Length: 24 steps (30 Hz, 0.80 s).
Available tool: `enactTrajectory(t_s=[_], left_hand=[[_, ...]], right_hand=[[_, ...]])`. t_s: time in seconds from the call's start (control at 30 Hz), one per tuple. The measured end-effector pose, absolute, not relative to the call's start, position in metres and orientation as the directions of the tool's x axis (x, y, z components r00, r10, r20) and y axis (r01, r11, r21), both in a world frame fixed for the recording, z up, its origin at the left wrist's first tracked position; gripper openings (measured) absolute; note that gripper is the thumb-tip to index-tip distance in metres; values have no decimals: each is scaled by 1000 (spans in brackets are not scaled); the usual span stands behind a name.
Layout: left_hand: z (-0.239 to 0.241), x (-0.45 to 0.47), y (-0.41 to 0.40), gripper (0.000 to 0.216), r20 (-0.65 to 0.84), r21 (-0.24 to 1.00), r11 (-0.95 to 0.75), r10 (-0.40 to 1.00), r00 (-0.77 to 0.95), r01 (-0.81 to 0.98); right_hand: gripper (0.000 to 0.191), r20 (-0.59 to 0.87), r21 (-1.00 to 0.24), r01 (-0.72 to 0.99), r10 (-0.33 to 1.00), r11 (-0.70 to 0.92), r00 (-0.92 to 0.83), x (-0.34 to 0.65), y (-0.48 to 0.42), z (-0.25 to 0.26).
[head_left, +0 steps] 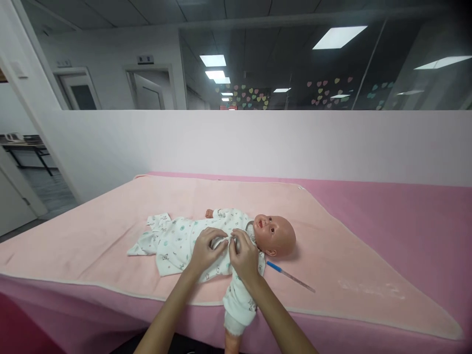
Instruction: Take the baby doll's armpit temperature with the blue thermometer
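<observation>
A baby doll lies on its back, its head to the right. It wears a white printed baby gown, whose lower part spreads flat to the left. Over the doll's chest, my left hand pinches the front edge of the gown between thumb and fingers. Close beside it, my right hand also has its fingertips together on the cloth; the exact bit of fabric between them is too small to make out. The doll's near sleeve stretches toward me under my right wrist.
A thin stick with a blue end, perhaps a thermometer or pen, lies near the doll's head. A peach blanket covers part of the pink-covered table. Behind stands a low white wall with glass above.
</observation>
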<state>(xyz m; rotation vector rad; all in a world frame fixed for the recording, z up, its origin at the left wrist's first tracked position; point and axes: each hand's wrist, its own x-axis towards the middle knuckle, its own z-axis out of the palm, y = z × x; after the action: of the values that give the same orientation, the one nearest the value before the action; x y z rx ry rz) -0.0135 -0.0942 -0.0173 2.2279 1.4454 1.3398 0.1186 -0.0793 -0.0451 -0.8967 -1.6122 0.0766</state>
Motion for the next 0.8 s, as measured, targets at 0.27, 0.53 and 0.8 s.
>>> enactTrajectory(t_s=[0.27, 0.53, 0.8], left_hand=[[-29, -5, -102, 17, 706, 304, -502, 690, 162, 810], [-33, -10, -99, 20, 730, 257, -532, 654, 199, 807], [-35, -10, -98, 18, 766, 240, -528, 618, 175, 815]], right_hand=[[18, 791, -533, 463, 611, 708, -23, 122, -82, -46], [12, 756, -533, 532, 653, 657, -49, 123, -82, -46], [14, 763, -524, 546, 646, 654, -41, 121, -78, -50]])
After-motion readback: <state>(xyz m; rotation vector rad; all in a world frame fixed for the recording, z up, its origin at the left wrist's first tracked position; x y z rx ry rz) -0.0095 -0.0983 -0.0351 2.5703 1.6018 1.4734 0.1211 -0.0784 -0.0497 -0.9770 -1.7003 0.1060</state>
